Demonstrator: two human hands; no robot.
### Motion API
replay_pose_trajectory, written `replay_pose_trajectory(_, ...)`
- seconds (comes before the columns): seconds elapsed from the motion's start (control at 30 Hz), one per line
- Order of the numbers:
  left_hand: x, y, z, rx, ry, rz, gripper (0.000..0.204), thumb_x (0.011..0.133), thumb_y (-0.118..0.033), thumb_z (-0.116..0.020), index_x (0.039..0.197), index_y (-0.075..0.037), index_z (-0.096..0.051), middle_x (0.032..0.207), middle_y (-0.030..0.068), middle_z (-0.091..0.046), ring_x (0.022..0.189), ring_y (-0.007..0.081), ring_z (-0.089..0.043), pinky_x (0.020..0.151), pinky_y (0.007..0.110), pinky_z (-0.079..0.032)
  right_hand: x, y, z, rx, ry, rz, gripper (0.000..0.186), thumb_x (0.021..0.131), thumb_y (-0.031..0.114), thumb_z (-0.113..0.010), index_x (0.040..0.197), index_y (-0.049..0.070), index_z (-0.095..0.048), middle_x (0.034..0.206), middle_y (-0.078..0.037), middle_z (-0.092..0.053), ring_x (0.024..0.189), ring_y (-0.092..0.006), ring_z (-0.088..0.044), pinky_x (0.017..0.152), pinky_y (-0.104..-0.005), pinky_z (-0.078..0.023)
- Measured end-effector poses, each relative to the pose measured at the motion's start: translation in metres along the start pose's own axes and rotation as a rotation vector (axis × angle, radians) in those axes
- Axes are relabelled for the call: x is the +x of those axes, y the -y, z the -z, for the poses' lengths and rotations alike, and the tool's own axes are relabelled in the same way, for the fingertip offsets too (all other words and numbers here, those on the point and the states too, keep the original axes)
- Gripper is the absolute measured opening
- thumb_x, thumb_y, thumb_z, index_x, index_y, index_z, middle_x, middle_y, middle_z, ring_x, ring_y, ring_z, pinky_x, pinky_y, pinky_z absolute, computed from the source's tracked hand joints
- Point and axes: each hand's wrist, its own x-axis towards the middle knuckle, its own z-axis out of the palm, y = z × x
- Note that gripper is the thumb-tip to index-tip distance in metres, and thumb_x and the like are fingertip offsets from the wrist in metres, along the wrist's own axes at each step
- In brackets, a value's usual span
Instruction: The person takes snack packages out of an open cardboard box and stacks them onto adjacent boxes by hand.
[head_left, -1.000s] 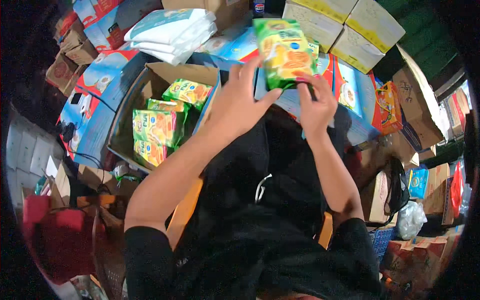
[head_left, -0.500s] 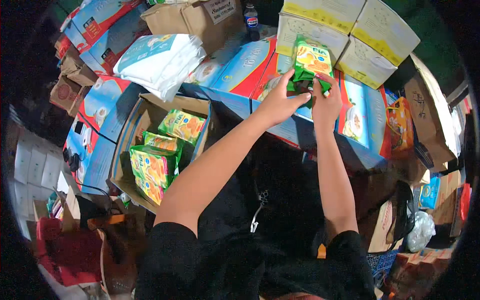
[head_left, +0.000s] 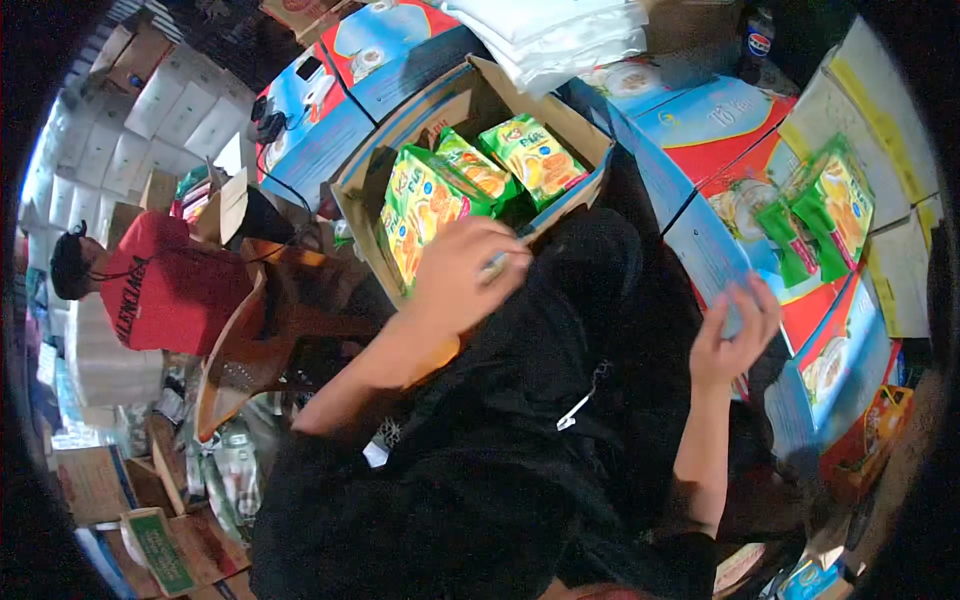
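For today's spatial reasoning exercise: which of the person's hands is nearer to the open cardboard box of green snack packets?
Left. The left hand is at the open cardboard box, over a green snack packet. The right hand is well off to the right, against the blue and red cartons.

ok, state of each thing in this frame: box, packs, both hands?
cardboard box: flaps open, partly filled
green snack packs: standing upright inside the box
green pack: lying on the blue and red carton, apart from both hands
left hand: at the box's near edge, fingers curled on a small thin object, too blurred to tell
right hand: open, fingers spread, holding nothing
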Motion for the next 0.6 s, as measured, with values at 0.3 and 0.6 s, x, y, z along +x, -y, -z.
replay_pose_trajectory(0.3,-0.034,0.063,-0.014,0.347,0.048,0.435,0.101,0.085,-0.052,-0.078,0.157,0.000,-0.029,0.156,0.0328,-0.034,0.144,0.0499,-0.035,0.117,0.054,-0.034,0.004,0.023,-0.038,0.376,0.596,-0.056,0.022,0.086,0.009,-0.075,0.108,0.010,-0.071,0.108,-0.007,-0.068,0.102,-0.0292,-0.066,0.091,-0.0413,-0.052)
replay_pose_trajectory(0.6,-0.038,0.103,-0.058,0.366,-0.067,0.433,0.060,0.104,-0.019,-0.055,0.154,0.007,-0.033,0.159,0.0323,-0.033,0.148,0.0463,-0.033,0.122,0.049,-0.028,-0.018,0.003,-0.026,0.362,0.755,-0.086,0.019,0.088,0.020,-0.073,0.106,0.013,-0.071,0.108,-0.003,-0.066,0.102,-0.0269,-0.066,0.090,-0.0430,-0.053)
